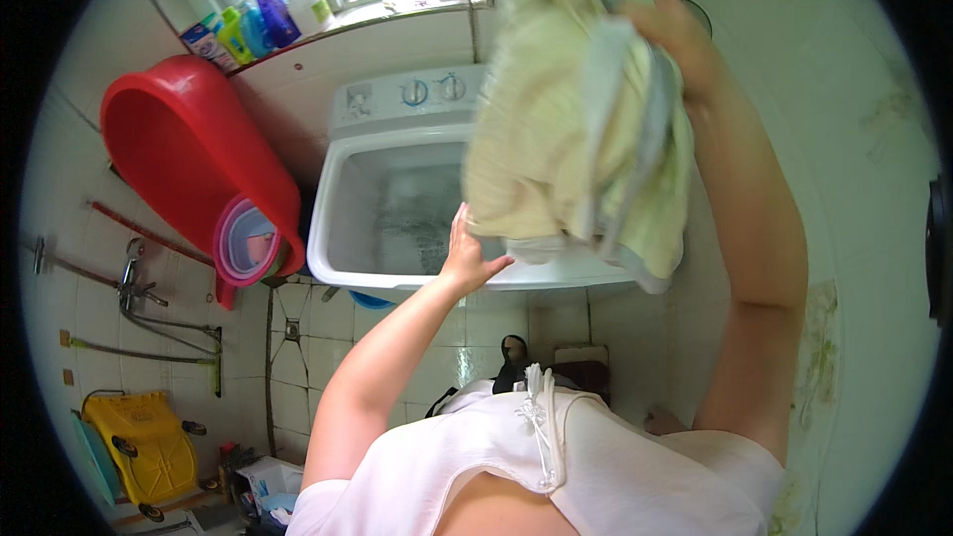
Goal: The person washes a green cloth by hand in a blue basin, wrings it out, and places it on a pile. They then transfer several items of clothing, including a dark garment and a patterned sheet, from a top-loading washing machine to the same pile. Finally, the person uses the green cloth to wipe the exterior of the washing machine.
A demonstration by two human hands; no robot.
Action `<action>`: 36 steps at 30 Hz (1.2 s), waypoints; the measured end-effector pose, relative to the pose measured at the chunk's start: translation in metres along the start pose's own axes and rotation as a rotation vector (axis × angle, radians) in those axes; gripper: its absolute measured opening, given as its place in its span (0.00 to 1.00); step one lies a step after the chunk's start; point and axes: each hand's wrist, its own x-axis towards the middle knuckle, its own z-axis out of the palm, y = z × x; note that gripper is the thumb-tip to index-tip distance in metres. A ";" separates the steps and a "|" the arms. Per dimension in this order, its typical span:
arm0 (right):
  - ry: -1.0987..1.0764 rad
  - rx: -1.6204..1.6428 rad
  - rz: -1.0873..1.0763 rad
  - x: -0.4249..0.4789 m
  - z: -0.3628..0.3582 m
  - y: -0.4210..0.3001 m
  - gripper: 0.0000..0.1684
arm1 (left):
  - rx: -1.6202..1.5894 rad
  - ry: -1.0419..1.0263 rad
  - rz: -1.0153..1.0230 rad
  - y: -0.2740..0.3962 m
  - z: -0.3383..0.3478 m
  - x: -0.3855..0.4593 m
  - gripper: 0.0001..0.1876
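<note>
My right hand [674,33] grips a pale yellow-green cloth with grey-blue trim [551,119] by its upper part. Slightly blurred, the cloth hangs over the right half of a white top-loading washing machine [320,246] and hides that side. Beside the lower left edge of the cloth, my left hand [469,257] has its fingers apart at the front rim; whether it touches the cloth is unclear. Water [417,201] is visible in the machine's left tub, and two control knobs [432,91] show on its back panel.
Left of the machine stands a red plastic tub [193,141] with pink-rimmed basins [249,242] at its lower end. Bottles [272,11] line the windowsill. A wall tap [132,286] with a hose is at the left, above a yellow wheeled plastic item [149,447].
</note>
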 end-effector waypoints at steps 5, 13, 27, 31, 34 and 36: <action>-0.360 0.224 -0.234 0.025 0.166 -0.121 0.14 | -0.292 0.072 -0.103 0.058 -0.084 0.000 0.64; -0.846 -0.202 -0.343 -0.024 0.408 -0.195 0.20 | -1.002 0.313 0.009 0.117 -0.189 -0.034 0.38; -0.478 -0.627 -0.662 -0.066 0.383 -0.027 0.70 | -1.265 1.065 0.117 0.239 -0.463 -0.235 0.19; -0.477 -0.581 -0.331 -0.076 0.398 0.015 0.64 | -1.347 0.988 0.233 0.244 -0.482 -0.273 0.20; -0.655 -0.462 -0.147 -0.063 0.424 0.024 0.48 | -1.160 1.231 0.111 0.224 -0.483 -0.299 0.21; -0.656 -0.410 -0.120 -0.054 0.444 0.011 0.31 | -1.334 0.842 0.349 0.188 -0.502 -0.346 0.23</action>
